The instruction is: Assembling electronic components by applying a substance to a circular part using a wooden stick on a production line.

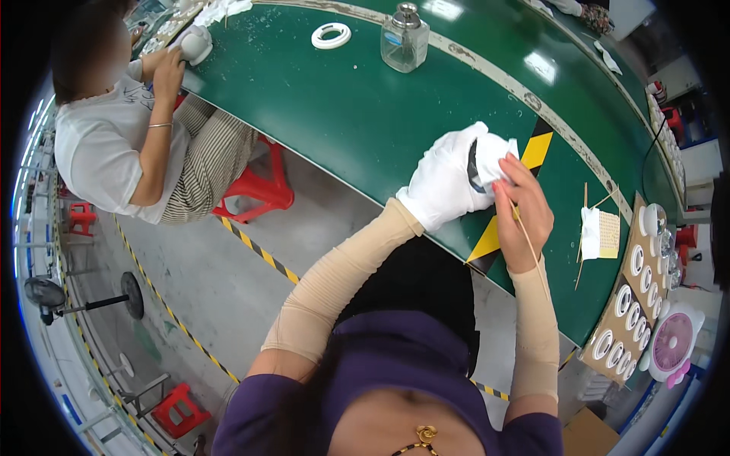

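My left hand (449,176), in a white glove, is closed around a rounded part with a dark, shiny edge (474,169). The part's full shape is hidden by the glove and by a white cloth-like piece (496,156). My bare right hand (528,216) pinches that white piece against the part with its fingertips. A thin wooden stick (538,264) is also tucked in the right hand, its tail slanting down past the wrist. Both hands are above the green table, beside a yellow and black tape strip (487,237).
A glass pump bottle (404,42) and a white ring (331,36) stand farther back. To the right lie thin sticks with a white cloth (591,232) and a yellow dotted pad (609,234), then a board of white rings (625,300). A co-worker (125,144) sits at the left.
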Available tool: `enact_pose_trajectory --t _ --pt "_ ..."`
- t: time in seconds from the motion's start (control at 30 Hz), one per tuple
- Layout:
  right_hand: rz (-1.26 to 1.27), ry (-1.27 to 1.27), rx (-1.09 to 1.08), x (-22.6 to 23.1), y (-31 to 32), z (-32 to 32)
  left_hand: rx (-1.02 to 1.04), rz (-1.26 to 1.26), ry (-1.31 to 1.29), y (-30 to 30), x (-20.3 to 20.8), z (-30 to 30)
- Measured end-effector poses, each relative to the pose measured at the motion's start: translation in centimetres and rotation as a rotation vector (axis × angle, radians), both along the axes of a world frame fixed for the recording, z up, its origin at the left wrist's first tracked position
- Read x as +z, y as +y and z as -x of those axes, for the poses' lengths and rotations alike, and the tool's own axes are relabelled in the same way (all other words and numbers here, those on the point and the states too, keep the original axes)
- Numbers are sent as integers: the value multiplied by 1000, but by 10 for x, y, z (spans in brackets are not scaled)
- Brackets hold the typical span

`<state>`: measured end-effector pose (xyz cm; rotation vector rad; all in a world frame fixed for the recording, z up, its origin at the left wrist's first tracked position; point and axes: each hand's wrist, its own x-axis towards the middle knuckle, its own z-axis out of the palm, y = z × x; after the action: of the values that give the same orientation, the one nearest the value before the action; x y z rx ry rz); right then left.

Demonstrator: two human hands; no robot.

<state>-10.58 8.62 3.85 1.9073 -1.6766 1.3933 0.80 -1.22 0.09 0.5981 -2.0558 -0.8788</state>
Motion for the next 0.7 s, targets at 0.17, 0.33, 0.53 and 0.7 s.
enact_pose_trajectory --t 0.17,0.33,0.53,0.7 --pt "-52 -78 -7 6 -10 -3 -16 -48 -22 2 -2 3" --pt "5 -78 -44 -1 -4 -7 26 -48 -32 4 1 1" --pt "-38 -173 -34 6 -14 -8 -61 -99 -59 -2 4 3" --pt "-33 -184 -61 -5 3 -8 46 -49 -37 3 -2 3"
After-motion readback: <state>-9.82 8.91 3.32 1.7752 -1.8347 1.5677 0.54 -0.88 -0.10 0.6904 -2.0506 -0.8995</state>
